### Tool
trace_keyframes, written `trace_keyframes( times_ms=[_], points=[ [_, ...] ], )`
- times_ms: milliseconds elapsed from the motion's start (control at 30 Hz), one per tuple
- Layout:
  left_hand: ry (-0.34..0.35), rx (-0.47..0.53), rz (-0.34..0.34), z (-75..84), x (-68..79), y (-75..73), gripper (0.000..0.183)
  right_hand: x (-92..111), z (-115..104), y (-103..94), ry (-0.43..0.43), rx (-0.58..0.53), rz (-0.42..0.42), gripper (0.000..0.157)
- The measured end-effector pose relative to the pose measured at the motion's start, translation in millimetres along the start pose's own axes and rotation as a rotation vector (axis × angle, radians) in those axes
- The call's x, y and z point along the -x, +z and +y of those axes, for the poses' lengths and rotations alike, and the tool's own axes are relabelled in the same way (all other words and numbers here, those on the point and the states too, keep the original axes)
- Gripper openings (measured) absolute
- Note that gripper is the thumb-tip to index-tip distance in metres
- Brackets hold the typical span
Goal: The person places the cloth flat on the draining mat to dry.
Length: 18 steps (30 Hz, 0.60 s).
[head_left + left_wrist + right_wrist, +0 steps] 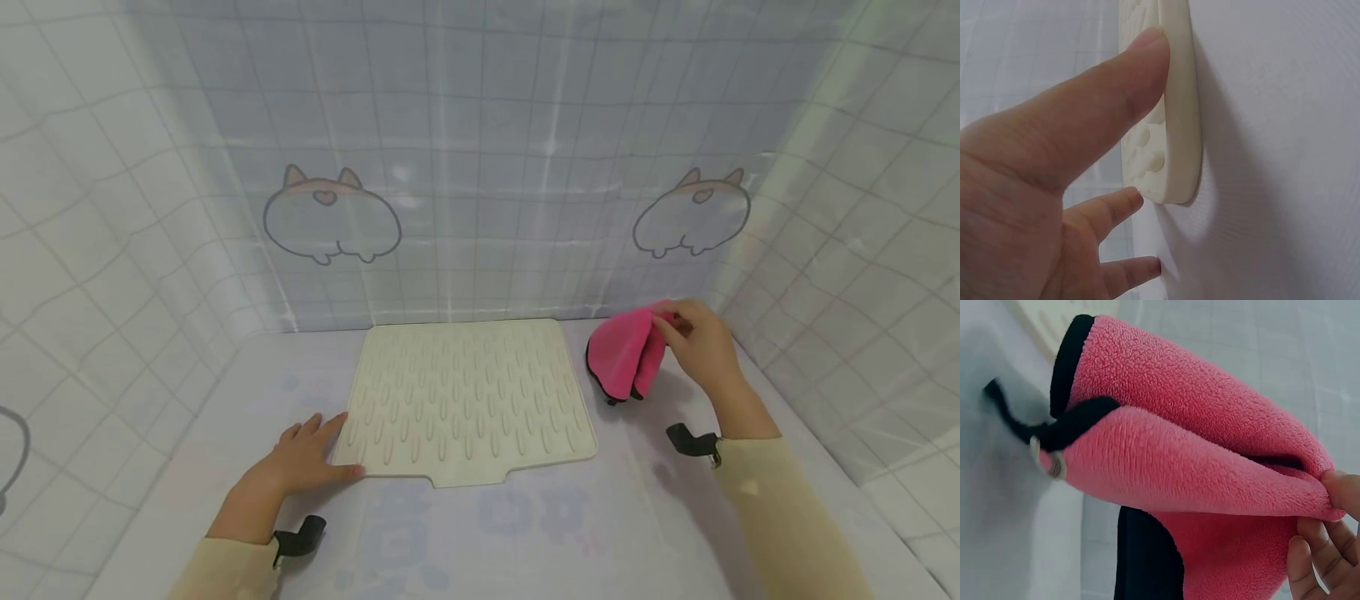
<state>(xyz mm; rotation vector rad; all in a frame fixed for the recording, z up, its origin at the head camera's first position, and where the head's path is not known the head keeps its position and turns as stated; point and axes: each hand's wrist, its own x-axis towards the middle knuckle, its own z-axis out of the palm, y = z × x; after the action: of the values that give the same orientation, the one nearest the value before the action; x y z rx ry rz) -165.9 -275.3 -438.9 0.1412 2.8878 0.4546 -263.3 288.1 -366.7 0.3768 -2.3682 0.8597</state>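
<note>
My right hand (700, 346) pinches a gathered upper end of a pink plush cloth (621, 350), which hangs in folds at the right of the table. In the right wrist view the cloth (1172, 456) shows black edging, a pale button and a dark loop at its lower end. A cream drying mat (465, 392) with raised oblong bumps and a front tab lies flat. My left hand (303, 457) spreads its straight fingers by the mat's near left corner. Its thumb (1147, 59) rests on the rim in the left wrist view.
The pale printed table cover (480, 533) runs back to a grid-patterned curtain (495, 208) with two cartoon animal prints. Similar grid sheets hang at left and right. Black wrist mounts (300, 537) are worn on both forearms.
</note>
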Motion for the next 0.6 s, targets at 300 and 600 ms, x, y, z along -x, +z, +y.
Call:
trace_keyframes(
  times_ms=[300,600],
  points=[
    [-0.007,-0.008,0.004,-0.7,-1.1,1.2,0.108,-10.7,-14.6,-3.4,-0.034,-0.002,-0.033,0.019],
    [-0.002,-0.002,0.001,-0.8,0.6,0.1,0.107,-23.7,-31.1,-1.9,-0.098,-0.009,-0.05,0.017]
  ],
)
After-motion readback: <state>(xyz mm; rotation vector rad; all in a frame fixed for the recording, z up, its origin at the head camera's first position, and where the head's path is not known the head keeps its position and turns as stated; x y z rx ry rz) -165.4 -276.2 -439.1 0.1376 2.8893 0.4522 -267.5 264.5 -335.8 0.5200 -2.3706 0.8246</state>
